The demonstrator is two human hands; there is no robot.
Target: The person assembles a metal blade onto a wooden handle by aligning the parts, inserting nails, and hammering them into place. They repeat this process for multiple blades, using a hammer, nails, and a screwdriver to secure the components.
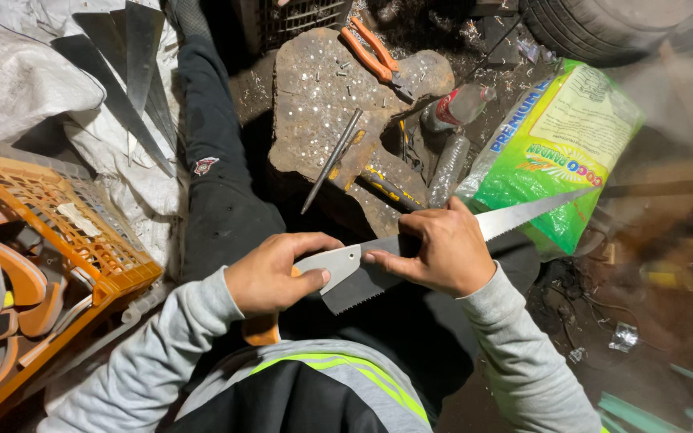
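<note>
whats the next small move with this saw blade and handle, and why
Probably push the saw blade a little deeper into the grey handle piece. The left hand grips that piece, the right hand pinches the blade just beside it, and the toothed heel still sticks out below the joint, so the blade looks only partly seated. Keep fingers off the teeth.

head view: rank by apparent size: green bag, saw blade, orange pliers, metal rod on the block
1. green bag
2. saw blade, long but thin, and partly hidden by the hands
3-4. orange pliers and metal rod: look alike, not ranked.
</note>
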